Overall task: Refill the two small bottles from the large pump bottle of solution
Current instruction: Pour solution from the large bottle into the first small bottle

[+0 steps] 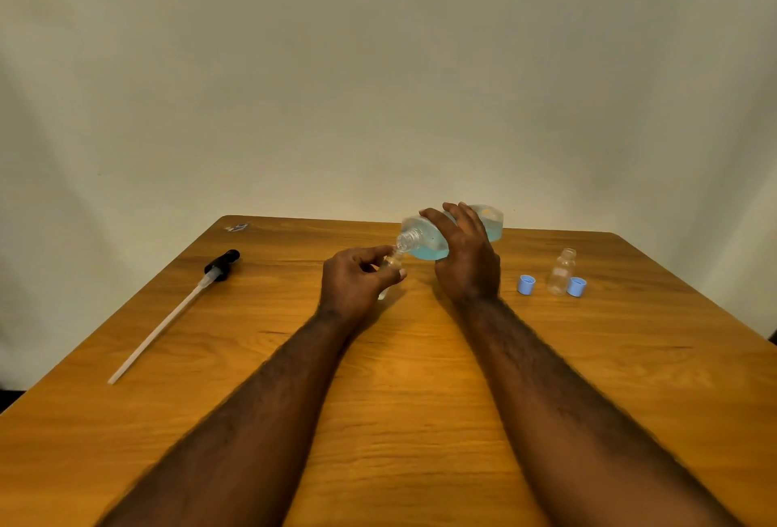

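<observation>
My right hand [466,257] grips the large clear bottle [422,238] of blue solution, tipped on its side with its open neck pointing left and down. The neck sits right over the mouth of a small clear bottle [393,261], which my left hand [357,285] holds; my fingers hide most of it. The second small bottle [561,272] stands upright, uncapped and looks empty, at the right of the table. Two blue caps [526,285] [576,286] lie on either side of it.
The black pump head with its long white dip tube [168,312] lies on the wooden table [399,400] at the left. A small dark scrap [236,227] rests at the far left corner. A plain wall stands behind the table.
</observation>
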